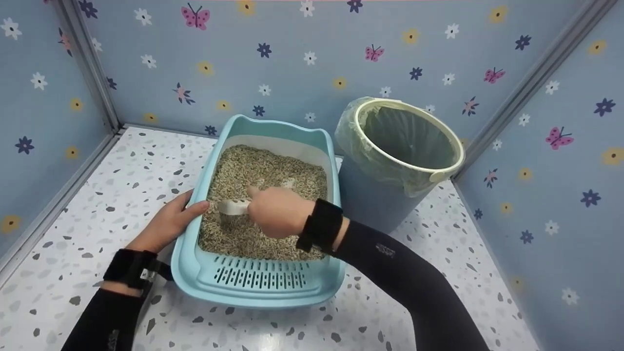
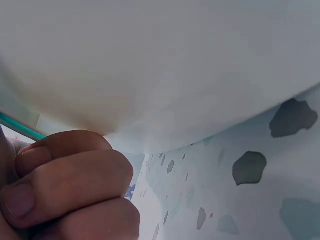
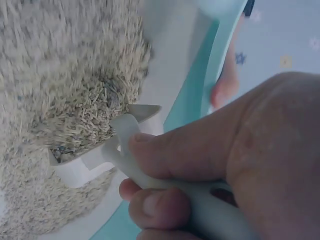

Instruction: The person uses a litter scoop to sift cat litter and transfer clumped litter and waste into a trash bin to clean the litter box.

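Observation:
A light blue litter box [image 1: 190, 273] filled with beige litter pellets [image 1: 270, 170] sits on the speckled floor. My right hand [image 1: 275, 212] grips a white scoop [image 1: 233, 206] whose head is dug into the pellets near the box's left wall. In the right wrist view the scoop [image 3: 120, 150] carries a heap of pellets [image 3: 87, 120] and my thumb and fingers [image 3: 160, 200] wrap its handle. My left hand [image 1: 170, 222] holds the box's left rim, thumb over the edge. In the left wrist view my curled fingers [image 2: 65, 190] lie under the pale box wall [image 2: 160, 65].
A blue bin [image 1: 380, 195] with a cream rim and a clear liner stands just right of the box. Blue flowered walls [image 1: 302, 63] close in the back and both sides. The speckled floor [image 1: 97, 195] stretches to the left and front.

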`<state>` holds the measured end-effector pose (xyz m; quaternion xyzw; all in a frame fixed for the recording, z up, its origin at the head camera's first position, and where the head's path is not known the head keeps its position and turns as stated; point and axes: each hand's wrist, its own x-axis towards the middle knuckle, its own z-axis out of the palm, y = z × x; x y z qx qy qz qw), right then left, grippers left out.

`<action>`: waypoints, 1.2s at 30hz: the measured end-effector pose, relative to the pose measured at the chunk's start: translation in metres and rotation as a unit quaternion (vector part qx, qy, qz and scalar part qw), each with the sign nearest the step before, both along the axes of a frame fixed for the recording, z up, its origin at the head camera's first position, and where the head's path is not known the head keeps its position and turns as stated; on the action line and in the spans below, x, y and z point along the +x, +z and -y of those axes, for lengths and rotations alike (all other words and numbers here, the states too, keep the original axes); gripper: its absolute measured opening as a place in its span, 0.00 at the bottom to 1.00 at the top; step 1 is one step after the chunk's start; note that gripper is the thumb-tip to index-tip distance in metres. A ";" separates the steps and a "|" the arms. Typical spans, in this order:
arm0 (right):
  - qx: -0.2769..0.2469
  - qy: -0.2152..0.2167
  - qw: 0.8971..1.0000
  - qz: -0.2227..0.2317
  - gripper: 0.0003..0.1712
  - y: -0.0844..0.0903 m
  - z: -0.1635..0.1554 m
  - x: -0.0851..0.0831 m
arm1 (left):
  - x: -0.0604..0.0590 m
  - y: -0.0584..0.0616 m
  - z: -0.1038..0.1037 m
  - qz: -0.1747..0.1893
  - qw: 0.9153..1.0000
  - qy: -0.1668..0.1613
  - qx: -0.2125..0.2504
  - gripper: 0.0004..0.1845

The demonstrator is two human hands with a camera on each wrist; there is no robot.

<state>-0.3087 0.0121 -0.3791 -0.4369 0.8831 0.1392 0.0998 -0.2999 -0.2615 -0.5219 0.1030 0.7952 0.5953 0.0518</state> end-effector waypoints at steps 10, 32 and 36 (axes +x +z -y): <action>-0.038 0.094 0.993 -0.053 0.11 0.017 -0.051 0.051 | 0.000 -0.002 0.002 -0.004 1.000 0.008 -0.014 0.42; -0.015 -0.094 0.986 -0.137 0.11 0.007 -0.070 -0.058 | 0.000 -0.002 0.002 -0.003 1.000 0.002 -0.010 0.41; -0.002 -0.075 0.989 -0.125 0.15 -0.005 -0.069 -0.061 | 0.000 0.000 0.000 -0.004 1.000 -0.002 -0.004 0.41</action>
